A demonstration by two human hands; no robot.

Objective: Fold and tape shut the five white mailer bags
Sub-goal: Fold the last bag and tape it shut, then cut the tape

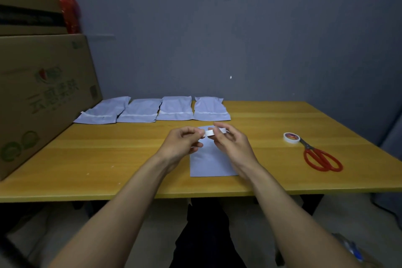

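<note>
A flat white mailer bag point(212, 164) lies on the yellow table point(108, 159) right in front of me. Above its far end, my left hand point(181, 143) and my right hand point(230, 142) pinch the two ends of a short white tape strip point(215, 131) held level between them. Several more white mailer bags sit in a row at the back: one point(104, 112) far left, then one point(139, 111), one point(175, 109) and one point(210, 110). Each of these shows a white band across its near end.
A roll of white tape point(291, 137) and red-handled scissors point(320, 159) lie to the right. Large cardboard boxes point(43, 98) stand stacked along the table's left side. A grey wall rises behind the table.
</note>
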